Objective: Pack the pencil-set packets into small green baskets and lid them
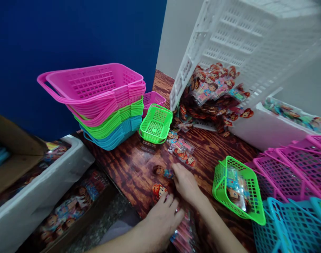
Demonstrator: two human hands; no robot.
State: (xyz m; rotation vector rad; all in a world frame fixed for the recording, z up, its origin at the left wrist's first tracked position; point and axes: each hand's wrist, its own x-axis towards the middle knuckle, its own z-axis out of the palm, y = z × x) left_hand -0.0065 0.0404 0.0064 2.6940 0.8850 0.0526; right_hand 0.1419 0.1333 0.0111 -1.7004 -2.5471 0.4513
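In the head view, the packing looks only part way along: one green basket (259, 215), towards the right side of the worktop (128, 175), holds a few doll packets (236, 189), while many more remain outside it. A heap of packets (211, 82) fills the tilted white crate (185, 75) at the far edge, and loose packets (180, 146) lie between it and the hands. A second green basket (156, 126), its mesh floor showing, stands near the far left corner, just beside the nested stack (110, 116). Two single packets lie near the middle of the worktop's left edge, at the hands. The brown-haired packet (162, 172) is at the right hand's (186, 183) fingertips, just to their left; that grip is partly curled, but whether it pinches the packet cannot be told, the thumb being hidden. The red-haired packet (158, 190) lies nearer the person, just beyond the left hand (160, 222), whose spread, half-bent fingers reach its lower part; whether this grip has hold of it is also unclear. Pink packets (185, 234) lie just right of the left hand, towards the near edge.
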